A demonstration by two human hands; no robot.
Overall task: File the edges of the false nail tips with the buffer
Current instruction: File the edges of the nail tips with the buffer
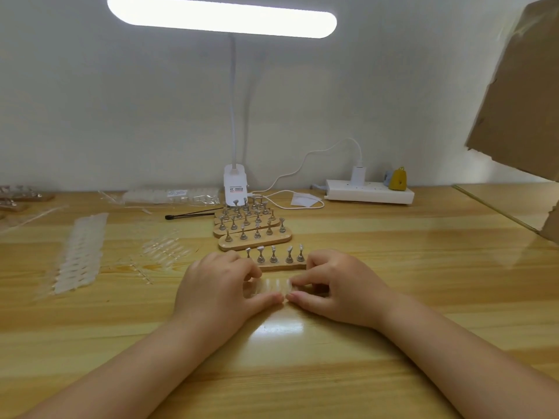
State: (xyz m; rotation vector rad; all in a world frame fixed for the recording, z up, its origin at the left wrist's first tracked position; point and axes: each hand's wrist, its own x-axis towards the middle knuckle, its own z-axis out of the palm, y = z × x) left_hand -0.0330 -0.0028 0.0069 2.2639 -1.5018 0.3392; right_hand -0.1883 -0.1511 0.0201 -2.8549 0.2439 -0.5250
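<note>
1. The wooden table fills the lower view, with a white wall behind it and a cardboard sheet leaning in at the right.
2. A lit desk lamp on a bent neck stands at the back centre; its cable runs to a white power strip on the right.
3. Left of centre lie long strips of clear false nail tips, with more loose clear pieces just beside them and a plastic packet of tips near the wall.
4. Four wooden stands with metal pegs sit in a stack of rows before the lamp; a fifth, the near peg stand, lies just behind the hands.
5. The left hand and the right hand meet at centre over a short clear strip of nail tips. The fingers and thumb of each hand curl and pinch an end of that strip, which lies low on the table.
6. A thin dark-tipped tool lies left of the stands; I cannot tell whether it is a brush or a pick. No buffer is visible.
7. Judging from this, the step is preparation: handling or separating tips, not yet filing. The next move likely calls for freeing one tip, holding it steady by its body, and finding the buffer to stroke lightly along the edge.
</note>
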